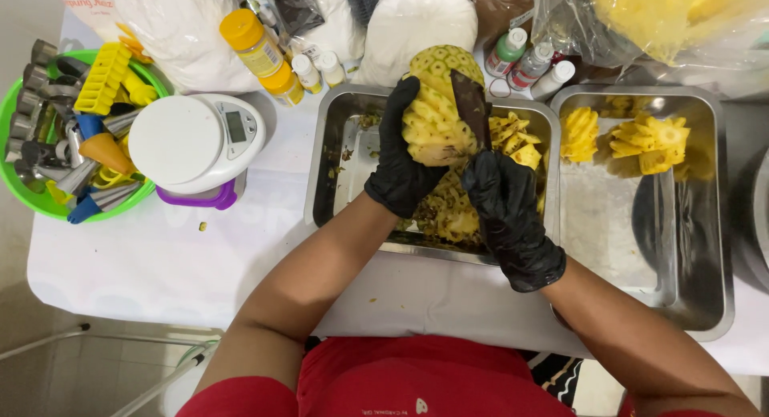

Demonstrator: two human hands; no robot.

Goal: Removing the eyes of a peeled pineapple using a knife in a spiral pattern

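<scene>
We see 2 black-gloved hands at work over a steel tray on the white-covered counter. The left hand wraps its grip around a peeled pineapple, held above the tray's centre. The right hand, at 4 o'clock from the fruit, closes its grip on a dark-bladed knife laid against the pineapple's right flank. At 3 o'clock, a second steel tray holds cut pineapple pieces. At 9 o'clock sit a white kitchen scale and a green basket of cutters.
</scene>
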